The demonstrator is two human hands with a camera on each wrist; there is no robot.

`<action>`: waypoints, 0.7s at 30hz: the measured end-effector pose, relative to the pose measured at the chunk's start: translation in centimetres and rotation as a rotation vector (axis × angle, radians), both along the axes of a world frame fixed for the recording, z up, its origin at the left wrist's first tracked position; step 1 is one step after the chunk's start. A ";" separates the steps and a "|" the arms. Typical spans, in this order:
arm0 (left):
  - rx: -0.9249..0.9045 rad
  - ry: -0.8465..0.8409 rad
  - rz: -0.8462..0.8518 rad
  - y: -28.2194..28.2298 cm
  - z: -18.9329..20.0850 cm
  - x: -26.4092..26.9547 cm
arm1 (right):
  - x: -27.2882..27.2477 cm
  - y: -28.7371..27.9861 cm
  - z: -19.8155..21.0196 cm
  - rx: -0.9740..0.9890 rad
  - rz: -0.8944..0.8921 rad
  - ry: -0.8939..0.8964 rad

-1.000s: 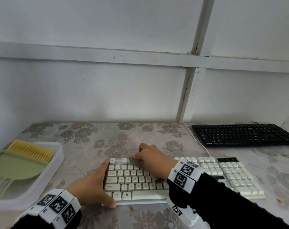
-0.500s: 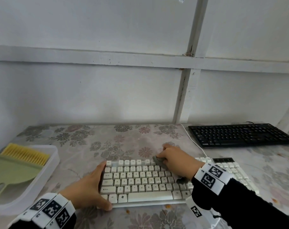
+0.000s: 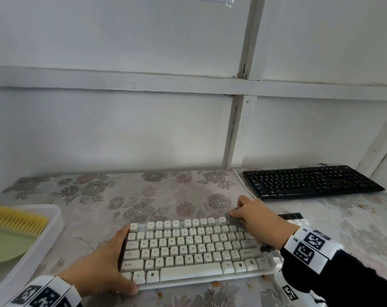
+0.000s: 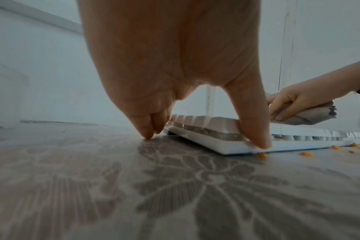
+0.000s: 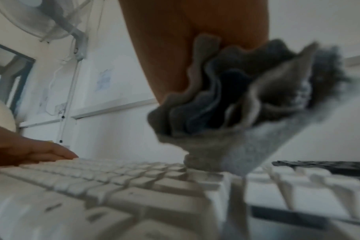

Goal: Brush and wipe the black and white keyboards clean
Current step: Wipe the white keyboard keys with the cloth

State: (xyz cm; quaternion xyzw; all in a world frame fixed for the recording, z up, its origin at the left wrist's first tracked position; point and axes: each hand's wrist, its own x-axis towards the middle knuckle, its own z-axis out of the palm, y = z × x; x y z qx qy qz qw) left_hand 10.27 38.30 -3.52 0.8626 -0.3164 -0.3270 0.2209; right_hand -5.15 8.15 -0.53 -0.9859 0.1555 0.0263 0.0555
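Near keyboard [image 3: 188, 251] lies front-centre on table [image 3: 95, 196]; far keyboard [image 3: 309, 181] sits behind it to the right, well apart. Tray [image 3: 53, 220] at left table edge holds brush [image 3: 15, 220] and dustpan [image 3: 4, 247]. Left hand [image 3: 99, 269] on near keyboard's left end, right hand [image 3: 261, 220] with cloth [image 3: 234, 220] on its back-right keys. Crumbs [image 4: 261, 155] lie before its front edge.

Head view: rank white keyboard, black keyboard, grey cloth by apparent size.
1. white keyboard, though it is nearer the camera and partly hidden by the right arm
2. black keyboard, farther back, so true size unsure
3. grey cloth, mostly hidden under the right hand
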 end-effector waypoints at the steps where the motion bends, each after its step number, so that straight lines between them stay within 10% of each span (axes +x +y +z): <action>1: 0.002 0.000 -0.002 0.0 0.0 0.0 | -0.4 -0.5 -0.1 -0.006 -0.014 -0.019; 16: 0.015 -0.009 0.013 0.0 -0.2 0.1 | -3.2 -3.9 1.1 0.004 -0.337 0.006; 21: -0.029 0.018 0.016 0.0 -0.3 0.2 | -0.9 -0.2 2.3 0.149 -0.113 0.019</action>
